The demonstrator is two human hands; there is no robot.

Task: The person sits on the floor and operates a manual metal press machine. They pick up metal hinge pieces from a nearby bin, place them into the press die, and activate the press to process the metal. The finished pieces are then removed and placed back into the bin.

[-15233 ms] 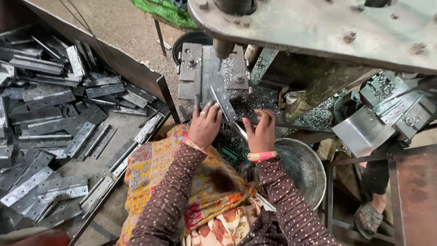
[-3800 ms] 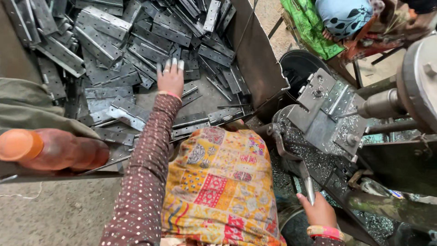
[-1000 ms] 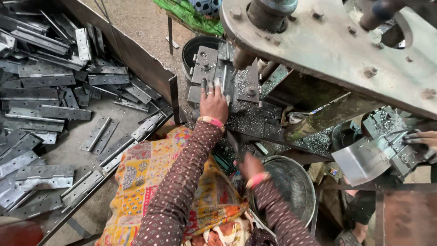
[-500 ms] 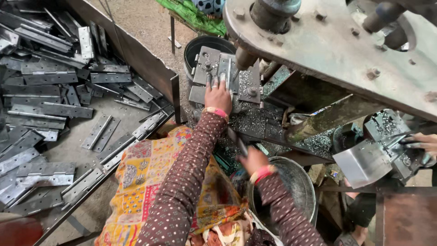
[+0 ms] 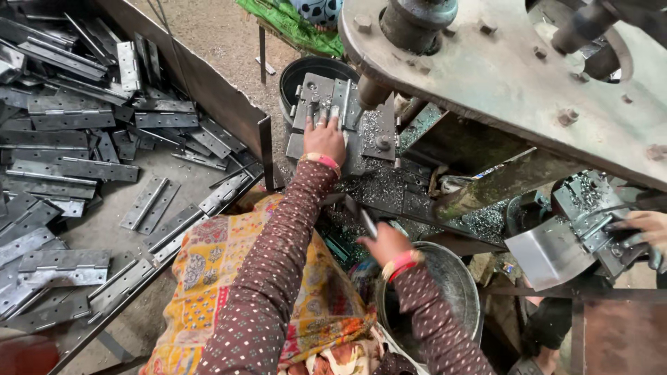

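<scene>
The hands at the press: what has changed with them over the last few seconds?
A few seconds ago the left hand was stretched out over the pile of hinges; it has since swung forward and now lies flat on the hinge plate on the press bed. The right hand has stayed low by the steel bucket, holding a thin metal piece. Hinge pile and bucket are unmoved.
</scene>
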